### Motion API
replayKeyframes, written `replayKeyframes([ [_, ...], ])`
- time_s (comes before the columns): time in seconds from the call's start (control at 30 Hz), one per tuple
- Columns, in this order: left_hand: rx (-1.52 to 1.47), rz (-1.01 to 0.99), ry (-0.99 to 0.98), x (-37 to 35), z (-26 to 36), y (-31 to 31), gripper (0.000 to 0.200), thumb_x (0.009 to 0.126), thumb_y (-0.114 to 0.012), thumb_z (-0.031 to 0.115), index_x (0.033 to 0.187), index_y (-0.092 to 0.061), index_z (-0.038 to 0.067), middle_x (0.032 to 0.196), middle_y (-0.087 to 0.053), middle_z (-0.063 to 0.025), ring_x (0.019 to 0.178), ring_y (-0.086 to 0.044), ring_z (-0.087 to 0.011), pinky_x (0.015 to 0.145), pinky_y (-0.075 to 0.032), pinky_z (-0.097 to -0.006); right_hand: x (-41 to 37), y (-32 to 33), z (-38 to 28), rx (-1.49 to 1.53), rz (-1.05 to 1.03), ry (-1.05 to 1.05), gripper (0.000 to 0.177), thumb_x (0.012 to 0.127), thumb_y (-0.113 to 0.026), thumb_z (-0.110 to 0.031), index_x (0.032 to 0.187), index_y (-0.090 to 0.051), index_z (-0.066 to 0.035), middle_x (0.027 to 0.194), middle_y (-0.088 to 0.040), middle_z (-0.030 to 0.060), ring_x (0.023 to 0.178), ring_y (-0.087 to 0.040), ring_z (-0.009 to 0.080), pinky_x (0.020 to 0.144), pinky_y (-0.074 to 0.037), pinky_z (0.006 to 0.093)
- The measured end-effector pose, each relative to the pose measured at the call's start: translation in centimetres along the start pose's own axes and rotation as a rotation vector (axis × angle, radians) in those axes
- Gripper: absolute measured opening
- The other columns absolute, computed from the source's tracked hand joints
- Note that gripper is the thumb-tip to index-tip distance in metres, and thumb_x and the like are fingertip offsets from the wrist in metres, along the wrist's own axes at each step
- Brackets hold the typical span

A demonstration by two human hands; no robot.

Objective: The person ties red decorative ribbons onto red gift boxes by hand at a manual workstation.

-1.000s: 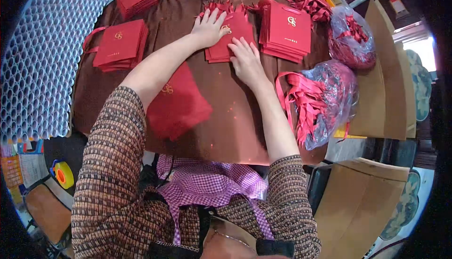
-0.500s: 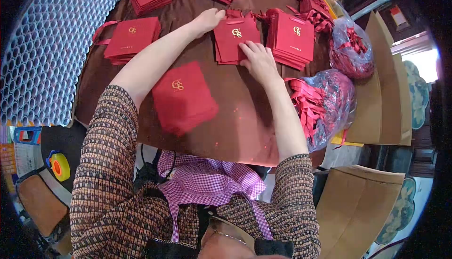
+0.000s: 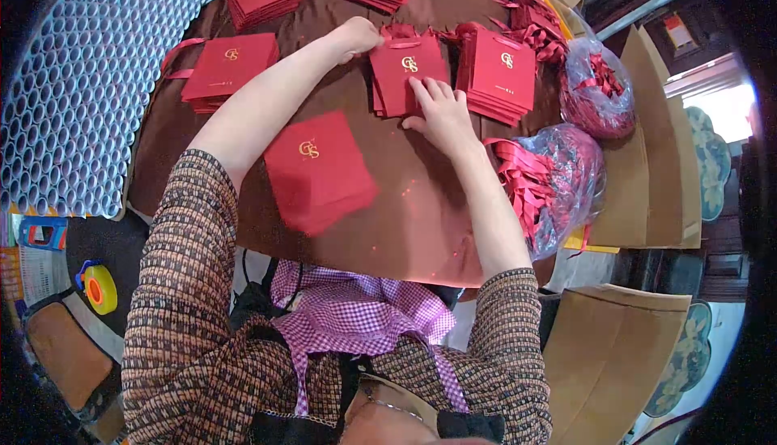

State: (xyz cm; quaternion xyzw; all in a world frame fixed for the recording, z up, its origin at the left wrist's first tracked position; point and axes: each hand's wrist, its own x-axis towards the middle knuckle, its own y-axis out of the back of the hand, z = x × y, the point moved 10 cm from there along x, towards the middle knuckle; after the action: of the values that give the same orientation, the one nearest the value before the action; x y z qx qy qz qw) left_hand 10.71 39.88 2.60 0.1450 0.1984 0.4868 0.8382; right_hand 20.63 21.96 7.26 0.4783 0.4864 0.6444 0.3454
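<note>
A stack of red paper bags (image 3: 396,72) with gold lettering and ribbon handles lies at the middle back of the brown-covered table. At its upper left corner is my left hand (image 3: 356,38), fingers curled in; whatever they may hold is hidden. My right hand (image 3: 443,117) rests its spread fingertips on the lower right of the top bag, thumb out to the side. Close by on the right lies another bag stack (image 3: 500,72). Nearer to me, a separate pile of red bags (image 3: 320,170) sits between my forearms.
More bag stacks (image 3: 231,64) lie at the left and back. Clear plastic bags of red ribbon (image 3: 558,174) line the right edge, beside cardboard boxes (image 3: 660,153). A panel of pale tubes (image 3: 89,97) stands on the left. An orange-and-yellow tape roll (image 3: 99,289) lies below it.
My right hand has shifted slightly down and left on the top bag, its fingers a little more spread. My left hand is more curled at the stack's corner.
</note>
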Motion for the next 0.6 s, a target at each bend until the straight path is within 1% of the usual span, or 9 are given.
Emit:
replayKeyframes([
  [0.07,0.001,0.026,-0.107,0.5,0.7,0.1,0.026,0.079,-0.060,0.021,0.070,-0.063,-0.003,0.060,-0.059,-0.0109,0.058,-0.057,-0.0214,0.053,-0.042,-0.0370,-0.1,-0.4,0.0,0.000,-0.001,-0.014,0.077,0.068,-0.075,-0.035,0.132,-0.042,-0.009,0.129,-0.048,0.0160,0.115,-0.048,0.0303,0.088,-0.039,0.0461],
  [0.17,0.613,-0.051,-0.400,2.5,1.8,-1.5,0.039,0.069,-0.068,0.004,0.107,-0.065,0.000,0.097,-0.067,-0.0116,0.084,-0.061,-0.0208,0.073,-0.049,-0.0330,0.0,-0.6,0.3,-0.131,0.060,-0.051,0.074,0.069,-0.074,-0.033,0.131,-0.043,-0.007,0.120,-0.051,0.0160,0.109,-0.050,0.0302,0.087,-0.040,0.0457],
  [0.2,-0.049,0.036,0.002,0.8,1.1,0.0,0.028,0.066,-0.064,0.001,0.094,-0.066,-0.001,0.085,-0.066,-0.0102,0.071,-0.060,-0.0194,0.060,-0.048,-0.0317,-0.2,-0.4,0.2,-0.174,0.136,-0.031,0.067,0.071,-0.070,-0.028,0.129,-0.045,-0.006,0.119,-0.052,0.0147,0.106,-0.051,0.0291,0.083,-0.042,0.0451],
  [0.27,-0.366,-0.108,-0.232,0.7,3.5,-0.8,0.010,0.062,-0.055,-0.005,0.054,-0.053,0.000,0.046,-0.046,-0.0099,0.036,-0.041,-0.0191,0.033,-0.025,-0.0354,-0.4,-0.5,0.6,-0.300,0.150,-0.034,0.059,0.075,-0.064,-0.022,0.128,-0.045,-0.005,0.117,-0.053,0.0123,0.102,-0.054,0.0267,0.079,-0.045,0.0430],
  [0.3,-0.431,-0.314,-0.228,4.6,1.3,-2.1,0.004,0.071,-0.059,0.004,0.071,-0.061,0.001,0.064,-0.058,-0.0135,0.052,-0.056,-0.0239,0.042,-0.040,-0.0385,-0.5,0.1,0.6,-0.316,0.174,-0.046,0.055,0.077,-0.061,-0.018,0.128,-0.045,-0.005,0.115,-0.055,0.0111,0.097,-0.056,0.0259,0.076,-0.047,0.0415],
  [0.33,-0.339,-0.033,0.028,4.5,0.4,-1.0,0.019,0.081,-0.063,0.025,0.072,-0.060,0.009,0.076,-0.063,-0.0119,0.074,-0.062,-0.0294,0.062,-0.048,-0.0462,-0.3,1.0,0.7,-0.336,0.206,-0.060,0.051,0.078,-0.058,-0.015,0.127,-0.046,-0.004,0.113,-0.056,0.0100,0.093,-0.058,0.0250,0.074,-0.048,0.0401],
  [0.5,-0.705,-0.031,0.050,1.3,5.4,0.3,0.008,0.078,-0.064,0.017,0.078,-0.057,0.011,0.069,-0.053,-0.0015,0.059,-0.051,-0.0152,0.053,-0.043,-0.0311,0.0,6.3,3.0,-0.149,0.474,-0.120,0.033,0.087,-0.056,-0.014,0.119,-0.054,-0.004,0.108,-0.061,0.0141,0.094,-0.060,0.0319,0.083,-0.049,0.0403],
  [0.57,-0.728,-0.631,-0.820,0.0,13.6,-0.4,0.011,0.085,-0.058,0.021,0.081,-0.056,0.010,0.070,-0.053,0.0004,0.061,-0.051,-0.0138,0.053,-0.043,-0.0296,0.2,8.9,3.6,-0.036,0.553,-0.178,0.029,0.090,-0.056,-0.017,0.116,-0.057,-0.004,0.108,-0.061,0.0150,0.097,-0.058,0.0331,0.085,-0.048,0.0409],
  [0.6,-0.733,-0.626,-0.810,-0.7,13.4,0.3,0.011,0.085,-0.058,0.021,0.081,-0.056,0.010,0.070,-0.053,0.0004,0.061,-0.051,-0.0138,0.053,-0.043,-0.0296,0.2,9.9,4.2,0.049,0.600,-0.220,0.028,0.090,-0.055,-0.017,0.115,-0.058,-0.005,0.109,-0.061,0.0151,0.099,-0.058,0.0337,0.085,-0.047,0.0412],
])
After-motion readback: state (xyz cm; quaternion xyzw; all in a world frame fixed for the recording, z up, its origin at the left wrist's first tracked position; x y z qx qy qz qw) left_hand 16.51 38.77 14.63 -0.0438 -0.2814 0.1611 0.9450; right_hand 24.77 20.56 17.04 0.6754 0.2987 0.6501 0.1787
